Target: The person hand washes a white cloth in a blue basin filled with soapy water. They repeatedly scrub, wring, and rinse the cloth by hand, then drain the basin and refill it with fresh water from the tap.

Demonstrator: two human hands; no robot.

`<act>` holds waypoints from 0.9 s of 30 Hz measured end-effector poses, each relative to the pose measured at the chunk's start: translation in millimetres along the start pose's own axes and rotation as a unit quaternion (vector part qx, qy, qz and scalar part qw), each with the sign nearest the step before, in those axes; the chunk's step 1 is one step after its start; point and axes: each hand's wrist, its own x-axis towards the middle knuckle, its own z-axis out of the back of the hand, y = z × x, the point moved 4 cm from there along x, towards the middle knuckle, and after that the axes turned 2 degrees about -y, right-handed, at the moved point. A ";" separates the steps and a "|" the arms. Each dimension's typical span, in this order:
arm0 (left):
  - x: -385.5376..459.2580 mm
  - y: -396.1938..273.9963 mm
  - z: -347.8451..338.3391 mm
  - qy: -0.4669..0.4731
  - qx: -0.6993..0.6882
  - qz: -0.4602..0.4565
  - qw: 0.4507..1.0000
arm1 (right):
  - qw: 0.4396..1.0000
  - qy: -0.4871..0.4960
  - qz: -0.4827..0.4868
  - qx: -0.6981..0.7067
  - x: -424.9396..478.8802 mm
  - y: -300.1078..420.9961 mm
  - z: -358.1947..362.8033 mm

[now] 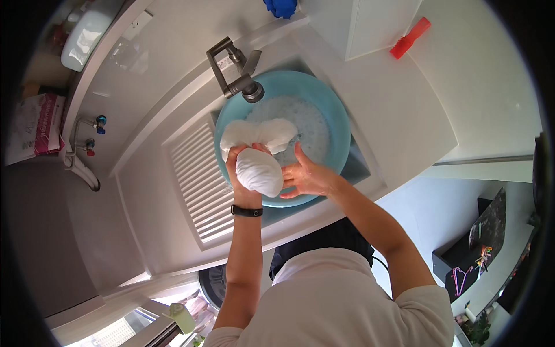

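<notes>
My left hand (243, 169), with a black band at its wrist, grips a bunched white cloth (259, 172) over the near left part of a light-blue plastic basin (340, 130). Part of the cloth is balled up above the fingers, and the rest spreads inside the basin towards the suds. My right hand (307, 175) is just right of the ball, fingers apart, holding nothing. Soapy water (303, 117) with white foam lies in the basin, which sits in a sink. A grey metal faucet (247, 84) reaches over the basin's far left rim.
A ribbed washboard surface (201, 182) adjoins the sink on the left. A red brush (409, 38) lies at the far right against the wall. Washing powder (37, 126) and a white bottle (89, 39) stand on the left. Valves (99, 124) stick out of the left wall.
</notes>
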 end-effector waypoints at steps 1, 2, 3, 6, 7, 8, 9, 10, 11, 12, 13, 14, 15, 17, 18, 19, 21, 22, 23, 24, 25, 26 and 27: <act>-2.8 7.2 -6.9 0.037 -0.074 0.069 0.994 | 0.998 0.023 -0.004 0.061 9.7 -9.4 2.3; -8.8 17.8 -15.6 0.092 -0.141 0.130 0.977 | 0.991 0.046 -0.007 0.122 18.2 -18.0 4.8; -20.5 27.3 -23.5 0.092 -0.239 0.198 0.946 | 0.982 0.079 0.049 0.163 25.4 -14.6 -8.8; -16.1 33.4 9.2 0.117 -0.197 0.098 0.968 | 0.961 -0.010 0.201 0.189 36.6 -0.1 -44.8; -18.1 37.8 23.3 0.095 -0.231 0.084 0.965 | 0.957 -0.028 0.217 0.193 39.9 1.0 -41.1; -17.2 41.6 32.9 0.090 -0.250 0.103 0.958 | 0.952 -0.045 0.232 0.197 45.5 1.5 -33.8; -19.3 47.5 32.5 0.083 -0.271 0.122 0.951 | 0.947 -0.030 0.241 0.211 48.7 1.6 -29.6; -31.4 61.2 5.9 0.092 -0.278 0.177 0.940 | 0.940 -0.017 0.254 0.225 50.5 2.6 -22.7; -41.1 68.4 -11.2 0.102 -0.284 0.229 0.926 | 0.932 0.032 0.262 0.248 48.7 4.0 -20.8; -45.0 68.2 -13.5 0.121 -0.268 0.219 0.930 | 0.926 0.039 0.271 0.258 47.9 6.0 -16.8; -48.2 68.1 -15.5 0.102 -0.273 0.229 0.929 | 0.920 0.047 0.282 0.269 47.9 8.5 -12.7; -51.7 66.9 -19.1 0.083 -0.277 0.240 0.927 | 0.917 0.012 0.295 0.270 48.9 11.0 -5.9; -55.7 65.0 -19.8 0.064 -0.282 0.248 0.925 | 0.912 -0.022 0.307 0.270 47.6 14.7 -6.2; -58.8 59.6 -6.2 0.053 -0.141 0.216 0.965 | 0.920 -0.083 0.332 0.189 38.7 21.3 -7.7; -60.7 55.5 -3.0 0.047 -0.041 0.194 0.979 | 0.920 -0.114 0.344 0.146 32.1 26.6 -12.2; -61.6 51.6 -1.4 0.041 0.059 0.170 0.983 | 0.917 -0.113 0.351 0.154 29.2 29.7 -14.9; -67.1 47.5 -7.1 0.017 0.178 0.144 0.973 | 0.909 -0.111 0.364 0.170 25.1 35.7 -19.1; -69.3 45.1 -9.5 0.005 0.237 0.130 0.963 | 0.910 -0.135 0.369 0.132 22.8 40.0 -21.2; -67.1 41.7 -8.4 -0.008 0.297 0.132 0.946 | 0.909 -0.158 0.373 0.094 21.0 44.6 -23.2; -61.8 36.8 -9.0 -0.020 0.357 0.133 0.924 | 0.907 -0.180 0.378 0.057 20.4 48.5 -24.5; -56.4 32.4 -9.1 -0.033 0.415 0.133 0.899 | 0.907 -0.196 0.368 0.049 22.4 49.4 -23.2; -51.0 28.9 -9.0 -0.030 0.453 0.129 0.882 | 0.908 -0.211 0.359 0.042 25.6 49.2 -20.7; -44.3 26.0 -7.7 -0.026 0.491 0.125 0.862 | 0.908 -0.228 0.350 0.034 29.0 48.8 -16.6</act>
